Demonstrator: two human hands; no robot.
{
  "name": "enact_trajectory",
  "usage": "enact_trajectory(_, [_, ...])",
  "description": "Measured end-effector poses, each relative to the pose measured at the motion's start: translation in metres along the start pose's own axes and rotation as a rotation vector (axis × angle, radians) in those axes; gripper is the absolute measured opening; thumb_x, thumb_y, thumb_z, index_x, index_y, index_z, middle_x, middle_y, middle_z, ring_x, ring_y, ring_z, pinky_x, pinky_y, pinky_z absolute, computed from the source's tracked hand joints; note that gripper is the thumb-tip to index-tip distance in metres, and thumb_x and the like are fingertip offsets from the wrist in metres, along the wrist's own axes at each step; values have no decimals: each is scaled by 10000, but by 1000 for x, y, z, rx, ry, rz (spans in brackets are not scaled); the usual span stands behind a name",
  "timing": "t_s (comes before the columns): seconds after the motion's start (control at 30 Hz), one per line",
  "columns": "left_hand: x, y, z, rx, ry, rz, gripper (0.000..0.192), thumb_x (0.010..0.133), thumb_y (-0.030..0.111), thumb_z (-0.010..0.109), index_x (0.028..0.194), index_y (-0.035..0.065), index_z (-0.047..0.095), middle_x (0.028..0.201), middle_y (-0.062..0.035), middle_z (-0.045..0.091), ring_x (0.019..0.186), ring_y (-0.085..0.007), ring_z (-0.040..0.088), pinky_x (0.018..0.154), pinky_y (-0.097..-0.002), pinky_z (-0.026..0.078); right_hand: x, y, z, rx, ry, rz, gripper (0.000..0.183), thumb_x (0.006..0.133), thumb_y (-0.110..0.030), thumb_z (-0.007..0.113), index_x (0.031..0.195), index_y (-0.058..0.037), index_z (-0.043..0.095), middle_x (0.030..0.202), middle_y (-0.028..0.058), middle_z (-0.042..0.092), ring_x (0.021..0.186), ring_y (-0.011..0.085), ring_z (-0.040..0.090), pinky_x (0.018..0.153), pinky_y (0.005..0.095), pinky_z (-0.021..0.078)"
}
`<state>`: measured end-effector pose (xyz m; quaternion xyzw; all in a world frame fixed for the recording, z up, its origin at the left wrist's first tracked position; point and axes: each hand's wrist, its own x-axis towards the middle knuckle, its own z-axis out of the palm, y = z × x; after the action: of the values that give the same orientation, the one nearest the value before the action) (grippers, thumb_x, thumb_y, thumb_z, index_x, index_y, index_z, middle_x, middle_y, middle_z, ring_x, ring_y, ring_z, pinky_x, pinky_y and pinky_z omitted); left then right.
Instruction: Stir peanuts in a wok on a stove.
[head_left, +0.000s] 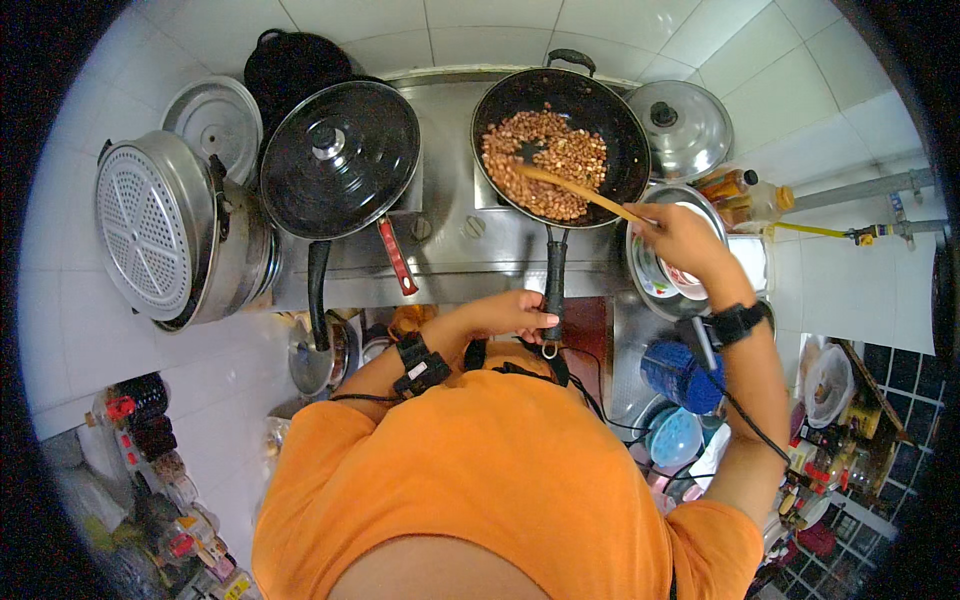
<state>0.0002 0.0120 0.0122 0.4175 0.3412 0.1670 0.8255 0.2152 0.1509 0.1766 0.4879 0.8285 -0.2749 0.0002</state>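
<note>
A black wok (622, 161) with a long black handle (556, 270) stands on the stove at the upper right of centre. Reddish-brown peanuts (585, 161), or similar nuts, lie in it in a loose ring. My right hand (675, 236), to the right of the handle, grips a wooden spatula (581, 191); its far end is among the nuts at the left of the wok. My left hand (525, 315) is closed around the lower part of the wok's handle, with its fingertips showing over the grip.
Left of the wok are a lidded black pan (360, 180) and a stack of steel pots with a perforated steamer tray (142, 232). To the right are a steel lid (686, 142), bowls in a metal basin (645, 281) and oil bottles (727, 184). A blue container (682, 375) stands lower right.
</note>
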Motion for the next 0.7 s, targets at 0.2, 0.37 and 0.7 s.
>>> enact_trajectory(0.2, [2,-4,-3,-6,-1,-3,311,864,352,579,973,64,540,865,-8,595,741,-103,577,654,-224,462,-33,-23,-80,-371,-75,68,260,790,-200,582,1010,-80,653,929,172,640,851,330,612,754,393,477])
enact_trajectory(0.37, [5,-3,-3,-20,-30,1,333,859,374,580,997,74,544,866,-3,594,749,-106,580,662,-223,460,-35,-10,-103,-199,-259,90,273,763,-161,608,1009,-52,654,912,158,656,835,285,626,754,343,477])
enact_trajectory(0.7, [5,-3,-6,27,-24,2,358,851,387,587,996,62,546,853,-11,597,745,-111,584,661,-231,465,15,-13,13,-157,104,172,282,813,-240,566,1065,-132,631,922,163,641,858,325,615,759,381,480])
